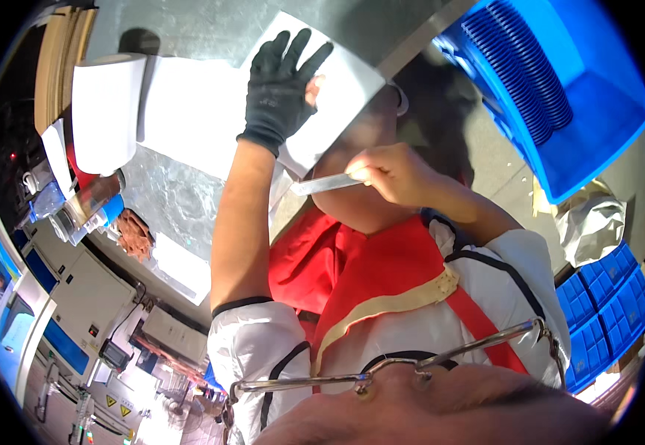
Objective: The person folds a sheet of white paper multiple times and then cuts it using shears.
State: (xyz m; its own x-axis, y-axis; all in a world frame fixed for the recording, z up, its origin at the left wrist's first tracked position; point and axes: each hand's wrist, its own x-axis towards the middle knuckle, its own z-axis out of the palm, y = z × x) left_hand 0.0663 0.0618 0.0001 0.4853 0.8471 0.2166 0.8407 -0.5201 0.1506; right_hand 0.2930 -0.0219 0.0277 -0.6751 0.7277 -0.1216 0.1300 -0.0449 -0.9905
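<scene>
My left hand [282, 85], in a dark glove with part of a digit bare, lies flat with fingers spread on a white sheet [348, 81]. The sheet sits at an angle near the edge of the grey table [182, 189]. In my right hand [389, 172] is a flat silvery metal strip [326, 183], gripped at one end between thumb and fingers. I cannot make out whether it is a blade or a ruler. Its free end points left, close to the sheet's near corner. A longer white sheet [193, 111] stretches left from under my left forearm and glove.
A curved white roll [106, 111] stands at the far left by brown cardboard [59, 67]. At the left edge lie a plastic bottle [47, 202] and a brown glove [135, 233]. A blue bin [597, 133] holding stacked dark ribbed pieces [519, 70] stands right, above blue crates [608, 315].
</scene>
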